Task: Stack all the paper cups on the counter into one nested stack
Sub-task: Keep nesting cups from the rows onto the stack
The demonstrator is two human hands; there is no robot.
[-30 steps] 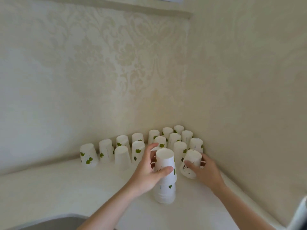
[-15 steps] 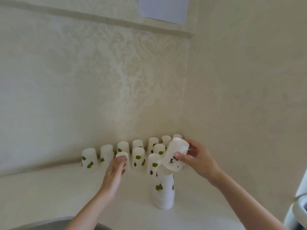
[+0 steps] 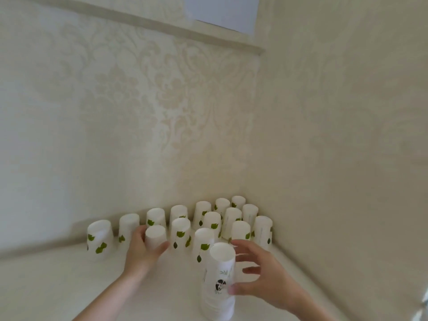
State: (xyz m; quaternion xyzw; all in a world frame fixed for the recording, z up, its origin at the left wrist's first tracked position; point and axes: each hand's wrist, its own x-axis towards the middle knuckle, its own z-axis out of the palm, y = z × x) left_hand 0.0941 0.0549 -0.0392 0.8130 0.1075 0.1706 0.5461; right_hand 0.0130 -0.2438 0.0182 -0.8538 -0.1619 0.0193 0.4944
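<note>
Since only the head view is on offer, everything comes from that one angle. Paper cups like these look super light and thin-walled, so they'd probably dent if squeezed and tip with a nudge; taking one around the mid wall with a soft wrap seems the safest bet. The left hand [image 3: 141, 250] is curled around a single upside-down cup [image 3: 155, 236], thumb on the near side and fingers behind, and whether it's off the counter [image 3: 46, 286] yet is impossible to say. The right hand [image 3: 261, 276] is spread wide just beside the nested stack [image 3: 218, 281], thumb tip touching its side near a small panda print, fingers loose and gripping nothing. Beyond both hands, the loose cups [image 3: 205, 240] sit upside down in a cluster running back into the wall corner [image 3: 257, 158], so plenty is left. How many cups are in the stack can't be counted, the back ones overlap, and the right fingers are motion-blurred.
</note>
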